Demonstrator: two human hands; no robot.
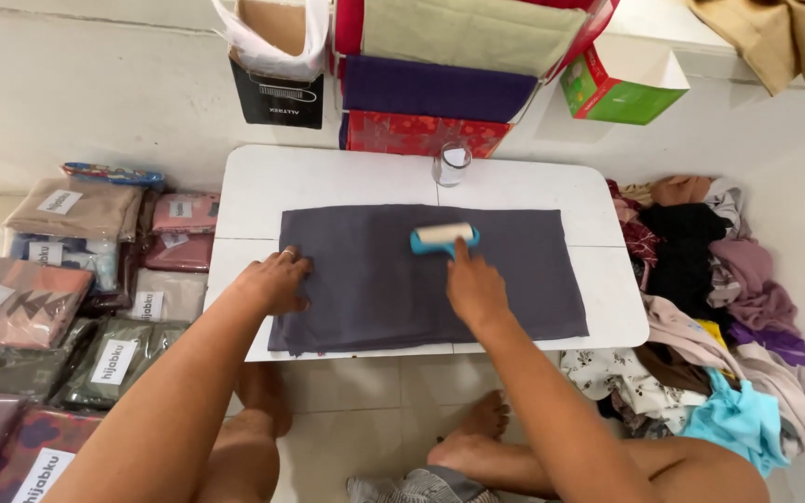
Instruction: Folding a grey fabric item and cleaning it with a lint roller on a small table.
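On the floor sits a low white table (328, 177), and nearly all of its top is covered by a folded grey cloth (375, 289), lying flat with its near edge just over the table's front rim. To the right of the table is a loose heap of clothes (719, 279); to the left, rows of bagged fabric packs (95, 279). Behind the table stand stacked boxes (421, 130) and a green carton (621, 88).

The left hand (277, 279) lies flat and open on the cloth's left end, fingers spread, gripping nothing, only pressing the cloth down. The right hand (475, 287) is closed about the handle of a lint roller (443, 237), index finger stretched along it; the roller's pale drum rests on the cloth, a little above its middle. A small glass (452, 164) stands on the bare table just beyond the cloth's far edge.

Judging by this, the rolling goes best in long, straight passes that overlap, running away from the pinning hand so the cloth is drawn taut and not bunched. The pressure should be light and even, with the drum kept level so its whole width meets the weave. The glass is near the far edge, so strokes should stop short of it.
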